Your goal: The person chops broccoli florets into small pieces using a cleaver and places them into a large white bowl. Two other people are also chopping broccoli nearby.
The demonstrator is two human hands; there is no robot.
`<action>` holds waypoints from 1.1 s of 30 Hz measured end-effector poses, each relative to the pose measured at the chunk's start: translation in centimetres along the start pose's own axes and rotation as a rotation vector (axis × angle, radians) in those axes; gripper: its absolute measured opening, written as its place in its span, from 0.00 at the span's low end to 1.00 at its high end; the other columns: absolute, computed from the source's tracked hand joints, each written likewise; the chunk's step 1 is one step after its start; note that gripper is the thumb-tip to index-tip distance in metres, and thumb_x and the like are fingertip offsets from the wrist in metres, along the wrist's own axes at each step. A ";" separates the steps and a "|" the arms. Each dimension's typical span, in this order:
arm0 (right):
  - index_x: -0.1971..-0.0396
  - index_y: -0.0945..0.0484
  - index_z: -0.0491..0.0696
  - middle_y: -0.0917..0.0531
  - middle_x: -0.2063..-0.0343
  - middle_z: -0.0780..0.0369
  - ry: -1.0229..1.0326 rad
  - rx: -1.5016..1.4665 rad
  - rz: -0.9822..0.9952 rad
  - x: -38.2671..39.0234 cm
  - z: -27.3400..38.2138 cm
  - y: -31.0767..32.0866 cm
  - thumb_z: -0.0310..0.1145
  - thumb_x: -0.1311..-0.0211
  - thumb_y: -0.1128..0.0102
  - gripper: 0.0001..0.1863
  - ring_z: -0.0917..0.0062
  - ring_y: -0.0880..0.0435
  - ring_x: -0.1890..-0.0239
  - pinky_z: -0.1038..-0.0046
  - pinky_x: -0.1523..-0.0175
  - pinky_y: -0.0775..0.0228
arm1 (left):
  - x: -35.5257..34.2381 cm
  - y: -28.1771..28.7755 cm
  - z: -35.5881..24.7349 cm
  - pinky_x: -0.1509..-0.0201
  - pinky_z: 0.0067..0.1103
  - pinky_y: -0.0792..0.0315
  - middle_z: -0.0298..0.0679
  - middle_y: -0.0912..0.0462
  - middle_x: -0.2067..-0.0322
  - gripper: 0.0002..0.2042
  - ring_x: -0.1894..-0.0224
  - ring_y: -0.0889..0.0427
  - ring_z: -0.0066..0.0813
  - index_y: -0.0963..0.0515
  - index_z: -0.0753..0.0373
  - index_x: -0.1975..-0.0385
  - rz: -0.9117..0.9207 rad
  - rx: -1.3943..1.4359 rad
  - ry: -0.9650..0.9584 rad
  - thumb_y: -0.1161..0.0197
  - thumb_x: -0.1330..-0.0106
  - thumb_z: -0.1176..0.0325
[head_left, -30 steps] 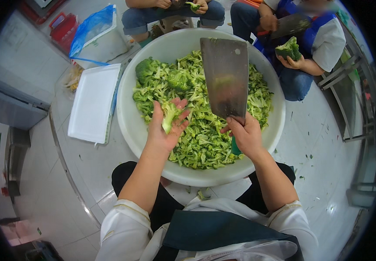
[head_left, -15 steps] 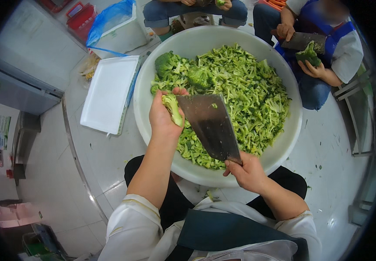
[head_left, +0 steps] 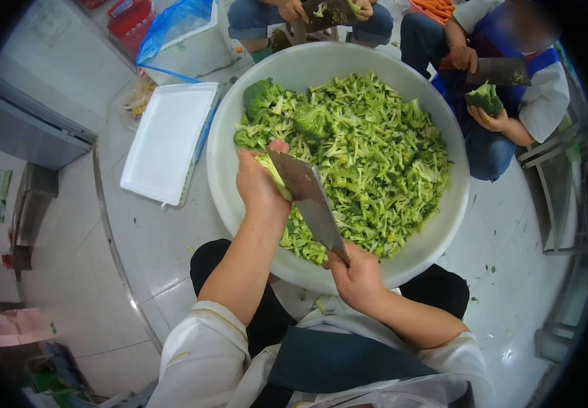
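Over the left part of a big white tub [head_left: 222, 183], my left hand [head_left: 260, 183] is closed around a pale green broccoli stalk [head_left: 275, 174]. My right hand [head_left: 360, 275] grips a cleaver [head_left: 311, 197] by its handle. The blade slants up and to the left, its far end against or just over the stalk; whether it touches I cannot tell. Beneath both hands the tub holds a heap of cut broccoli pieces [head_left: 375, 163]. Larger uncut broccoli florets [head_left: 261, 98] lie on the heap at the far left.
A white lid [head_left: 170, 143] lies left of the tub, near a white foam box [head_left: 195, 51] lined with blue plastic. At the far right a co-worker holds a cleaver [head_left: 501, 71] and broccoli [head_left: 486, 100]. Another person works beyond the tub, near carrots [head_left: 433, 8].
My right hand has shifted left and slightly down, and the cleaver has turned more edge-on, its blade now covering part of the stalk. The co-worker's cleaver at right has moved right, above the broccoli.
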State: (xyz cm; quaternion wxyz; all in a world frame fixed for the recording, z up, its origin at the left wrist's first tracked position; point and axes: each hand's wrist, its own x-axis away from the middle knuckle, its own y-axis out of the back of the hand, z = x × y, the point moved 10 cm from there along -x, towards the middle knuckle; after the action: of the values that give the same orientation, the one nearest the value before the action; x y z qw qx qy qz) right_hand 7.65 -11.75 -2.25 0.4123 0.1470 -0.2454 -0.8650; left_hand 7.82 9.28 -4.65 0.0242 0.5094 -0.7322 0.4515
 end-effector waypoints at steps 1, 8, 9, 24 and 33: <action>0.62 0.24 0.40 0.21 0.77 0.58 0.034 0.037 -0.033 -0.3 0.4 -0.1 0.23 0.37 0.47 0.06 0.72 0.17 0.72 0.72 0.66 0.27 | -0.1 0.2 0.5 0.51 0.34 0.24 0.46 0.21 0.60 0.16 0.59 0.21 0.37 0.37 0.58 0.63 0.048 -0.020 0.016 0.62 0.23 0.51; 0.56 0.23 0.42 0.20 0.76 0.55 0.051 0.064 -0.185 -2.5 -0.3 -0.5 0.20 0.40 0.48 0.13 0.68 0.19 0.75 0.70 0.67 0.27 | -0.6 1.7 2.8 0.57 0.31 0.27 0.38 0.27 0.73 0.15 0.67 0.25 0.31 0.32 0.58 0.67 0.036 -0.160 0.017 0.57 0.25 0.54; 0.54 0.23 0.43 0.20 0.75 0.54 0.053 0.088 -0.199 -2.9 -0.3 -0.2 0.20 0.41 0.48 0.15 0.67 0.19 0.74 0.70 0.67 0.27 | -1.2 2.4 3.5 0.56 0.30 0.27 0.38 0.27 0.73 0.14 0.65 0.25 0.32 0.32 0.58 0.66 0.051 -0.185 0.024 0.57 0.25 0.56; 0.52 0.22 0.44 0.17 0.67 0.51 0.175 0.238 -0.279 -5.1 3.0 6.3 0.24 0.38 0.45 0.14 0.61 0.16 0.70 0.69 0.64 0.24 | 1.9 -0.7 3.9 0.51 0.24 0.27 0.47 0.21 0.57 0.20 0.59 0.23 0.33 0.28 0.67 0.58 0.109 -0.168 0.126 0.63 0.21 0.56; 0.60 0.24 0.40 0.21 0.77 0.57 0.034 0.114 0.050 -0.8 -0.6 3.0 0.23 0.37 0.48 0.07 0.71 0.17 0.72 0.73 0.65 0.26 | 0.9 -1.6 2.9 0.57 0.25 0.28 0.38 0.26 0.76 0.24 0.55 0.19 0.40 0.32 0.59 0.66 0.100 -0.040 0.263 0.62 0.25 0.43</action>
State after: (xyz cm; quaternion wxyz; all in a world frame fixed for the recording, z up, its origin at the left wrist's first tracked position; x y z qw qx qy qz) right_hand 10.37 -12.93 -1.09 0.4287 0.1787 -0.2909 -0.8365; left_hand 9.86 6.51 -4.84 0.1077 0.4081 -0.7560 0.5003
